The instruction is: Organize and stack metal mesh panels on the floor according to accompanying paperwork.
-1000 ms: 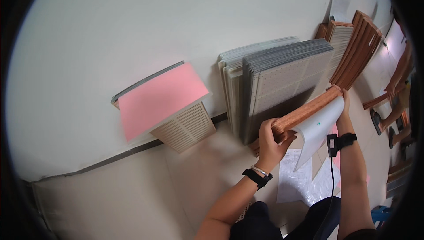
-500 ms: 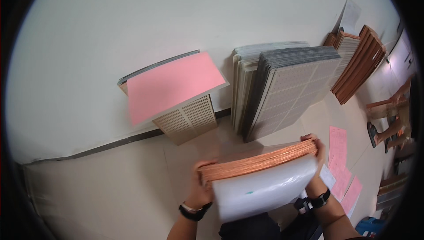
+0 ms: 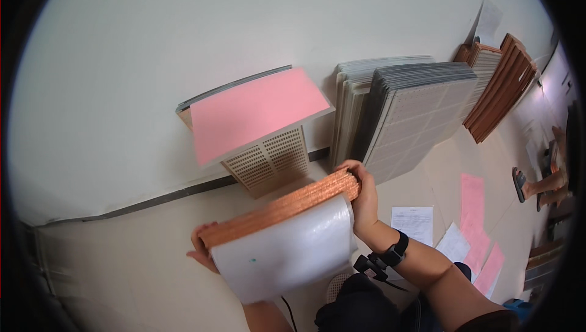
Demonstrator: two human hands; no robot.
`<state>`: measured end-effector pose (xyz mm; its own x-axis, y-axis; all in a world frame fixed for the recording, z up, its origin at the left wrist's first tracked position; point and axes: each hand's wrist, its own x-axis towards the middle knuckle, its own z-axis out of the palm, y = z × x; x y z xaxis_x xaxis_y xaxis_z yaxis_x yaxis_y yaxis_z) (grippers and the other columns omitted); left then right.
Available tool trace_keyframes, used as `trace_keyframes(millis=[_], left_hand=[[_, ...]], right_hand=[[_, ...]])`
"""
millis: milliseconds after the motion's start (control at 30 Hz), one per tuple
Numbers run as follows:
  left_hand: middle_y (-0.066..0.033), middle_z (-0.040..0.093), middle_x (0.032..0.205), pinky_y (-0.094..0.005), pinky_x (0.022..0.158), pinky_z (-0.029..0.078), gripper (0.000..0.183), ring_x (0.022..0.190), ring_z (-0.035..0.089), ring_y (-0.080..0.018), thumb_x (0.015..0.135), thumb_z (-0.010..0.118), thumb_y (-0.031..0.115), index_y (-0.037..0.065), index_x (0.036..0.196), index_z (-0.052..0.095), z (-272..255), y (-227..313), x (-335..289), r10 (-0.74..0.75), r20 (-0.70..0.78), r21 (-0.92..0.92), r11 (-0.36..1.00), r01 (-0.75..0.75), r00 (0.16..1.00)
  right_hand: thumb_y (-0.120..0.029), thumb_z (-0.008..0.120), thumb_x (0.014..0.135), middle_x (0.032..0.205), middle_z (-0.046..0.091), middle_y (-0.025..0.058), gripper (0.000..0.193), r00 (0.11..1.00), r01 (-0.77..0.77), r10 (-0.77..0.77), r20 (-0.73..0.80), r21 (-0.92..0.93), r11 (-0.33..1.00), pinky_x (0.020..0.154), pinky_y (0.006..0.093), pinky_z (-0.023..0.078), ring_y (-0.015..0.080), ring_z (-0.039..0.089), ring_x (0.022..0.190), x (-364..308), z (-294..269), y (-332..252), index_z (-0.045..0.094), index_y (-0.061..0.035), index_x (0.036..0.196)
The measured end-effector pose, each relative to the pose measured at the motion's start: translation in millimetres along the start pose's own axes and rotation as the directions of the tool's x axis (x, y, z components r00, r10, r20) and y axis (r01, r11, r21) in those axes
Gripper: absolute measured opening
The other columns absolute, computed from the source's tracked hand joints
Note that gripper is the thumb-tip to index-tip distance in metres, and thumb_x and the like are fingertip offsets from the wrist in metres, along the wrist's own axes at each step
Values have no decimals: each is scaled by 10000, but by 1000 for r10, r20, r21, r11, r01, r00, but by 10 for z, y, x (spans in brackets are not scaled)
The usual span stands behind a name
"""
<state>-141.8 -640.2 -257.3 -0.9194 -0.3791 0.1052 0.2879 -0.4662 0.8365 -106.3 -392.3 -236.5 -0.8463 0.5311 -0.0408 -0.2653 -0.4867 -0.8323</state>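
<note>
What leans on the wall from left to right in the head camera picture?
Pink-topped stack of panels → grey perforated panel stack → brown board stack. In front, the left hand and right hand hold a copper-coloured bundle.

The left hand [image 3: 202, 254] sits low and left of centre, mostly hidden; only the curled fingers and the edge of the palm show, wrapped around the left end of what it grips. Its forearm comes up from the bottom edge and is largely out of sight. The right hand [image 3: 364, 196] is farther and to the right, fingers bent over the far right corner and thumb side turned toward the person, closed in a firm grasp. Its wrist is bent slightly inward and wears a dark band. The bare right forearm runs down and right to the lower edge of the view, elbow out.
</note>
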Motion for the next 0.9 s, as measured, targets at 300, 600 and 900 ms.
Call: trace_keyframes(millis=[300,600,900], left_hand=[[-62,530,953,-321,869,432,570,919,512,-162,957,214,535,77,1041,543,407,-100,484,-72,57,-49,996,75,996],[-49,517,1050,-358,923,465,619,1018,502,-158,935,300,554,44,1264,419,385,-626,1373,-30,356,-427,884,191,934],[-125,467,1193,-354,938,442,528,1092,471,-193,943,411,415,23,1295,378,439,-932,187,-26,392,100,995,-15,920]], right_hand=[[-301,282,975,921,551,49,363,992,65,-71,-102,-66,996,838,265,389,141,512,888,359,184,117,531,-38,952],[-264,352,984,1206,486,150,389,953,302,-281,115,-445,843,977,303,346,219,460,1131,737,85,118,459,-3,1252],[-59,506,878,1209,515,152,378,868,496,-228,440,-767,407,927,350,420,271,525,1093,132,-664,-1007,494,-62,1255]])
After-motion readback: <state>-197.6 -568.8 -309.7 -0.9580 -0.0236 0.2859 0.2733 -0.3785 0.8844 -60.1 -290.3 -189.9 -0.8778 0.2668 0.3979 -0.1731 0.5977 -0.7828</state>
